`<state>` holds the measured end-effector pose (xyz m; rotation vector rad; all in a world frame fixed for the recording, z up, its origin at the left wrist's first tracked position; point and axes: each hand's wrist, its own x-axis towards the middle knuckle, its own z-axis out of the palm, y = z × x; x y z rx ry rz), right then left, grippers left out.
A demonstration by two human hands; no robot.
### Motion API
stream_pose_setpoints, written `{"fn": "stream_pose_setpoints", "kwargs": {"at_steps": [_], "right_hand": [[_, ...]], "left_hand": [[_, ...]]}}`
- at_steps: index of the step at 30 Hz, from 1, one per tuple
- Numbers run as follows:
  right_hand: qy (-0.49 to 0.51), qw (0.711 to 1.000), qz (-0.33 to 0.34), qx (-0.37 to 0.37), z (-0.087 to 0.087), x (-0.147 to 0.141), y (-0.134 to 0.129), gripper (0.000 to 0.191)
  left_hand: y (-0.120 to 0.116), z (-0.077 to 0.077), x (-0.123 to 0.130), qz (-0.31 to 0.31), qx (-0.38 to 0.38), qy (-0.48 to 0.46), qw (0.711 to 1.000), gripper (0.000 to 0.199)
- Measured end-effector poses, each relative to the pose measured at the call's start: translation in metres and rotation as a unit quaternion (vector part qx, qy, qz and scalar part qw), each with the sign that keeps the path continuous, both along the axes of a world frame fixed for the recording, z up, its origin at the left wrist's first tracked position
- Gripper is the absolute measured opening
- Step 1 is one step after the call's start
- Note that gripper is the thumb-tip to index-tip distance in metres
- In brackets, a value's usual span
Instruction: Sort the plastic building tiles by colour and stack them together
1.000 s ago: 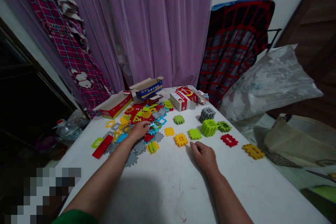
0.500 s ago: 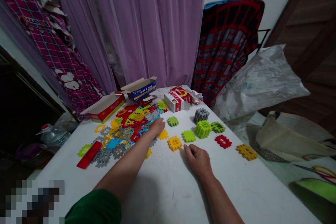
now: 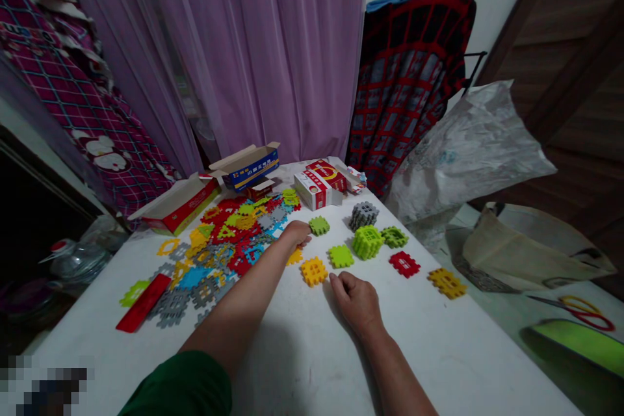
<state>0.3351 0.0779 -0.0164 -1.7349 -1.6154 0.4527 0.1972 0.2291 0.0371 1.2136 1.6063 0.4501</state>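
Evidently, your right hand [image 3: 355, 302] rests just near side and right of the yellow stack [image 3: 313, 271], fingers curled together, perhaps propping you as your other arm extends. Beyond that stack, your left hand [image 3: 298, 234] hangs low beside a small green tile [image 3: 319, 225]; its grip is hidden, so you can't tell what it holds. The mixed pile [image 3: 238, 221] spreads left of the stack; the green stack [image 3: 367, 242] sits rightward, apart, likely keeping its colour distinct.
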Motion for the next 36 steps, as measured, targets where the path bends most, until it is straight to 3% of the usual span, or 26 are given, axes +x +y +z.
{"fn": "stream_pose_setpoints", "kwargs": {"at_steps": [7, 10, 13, 19, 21, 23, 26, 30, 33, 36], "right_hand": [[-0.009, 1.0, 0.003, 0.001, -0.003, 0.001, 0.001, 0.049], [0.0, 1.0, 0.003, 0.004, -0.007, 0.002, 0.001, 0.049], [0.003, 1.0, 0.003, 0.007, -0.007, 0.002, 0.001, 0.05], [-0.012, 1.0, 0.016, -0.017, 0.002, 0.002, 0.0, 0.048], [-0.016, 1.0, 0.012, -0.021, 0.003, 0.002, 0.0, 0.048], [-0.019, 1.0, 0.012, -0.017, 0.002, 0.002, 0.0, 0.048], [-0.026, 1.0, 0.012, -0.006, 0.001, 0.002, -0.001, 0.048], [-0.036, 0.999, 0.015, -0.003, 0.001, 0.002, -0.001, 0.048], [-0.038, 0.999, 0.016, -0.009, 0.002, 0.003, -0.001, 0.049], [-0.038, 0.999, 0.015, -0.004, 0.001, 0.003, -0.001, 0.05]], "left_hand": [[0.001, -0.007, 0.022, -0.016, 0.051, 0.016, 0.998, 0.03], [-0.002, -0.011, 0.016, -0.032, 0.095, 0.052, 0.994, 0.028], [-0.011, -0.003, -0.019, -0.064, 0.145, 0.103, 0.982, 0.031], [-0.037, 0.042, -0.136, -0.165, 0.195, 0.206, 0.945, 0.043], [-0.044, 0.049, -0.162, -0.294, 0.21, 0.291, 0.886, 0.052], [-0.051, 0.048, -0.174, -0.367, 0.218, 0.339, 0.839, 0.06], [-0.055, 0.04, -0.176, -0.396, 0.231, 0.373, 0.807, 0.069], [-0.05, 0.037, -0.169, -0.389, 0.227, 0.399, 0.799, 0.066], [-0.046, 0.041, -0.165, -0.398, 0.207, 0.423, 0.787, 0.059], [-0.044, 0.047, -0.161, -0.4, 0.207, 0.413, 0.792, 0.065]]}}
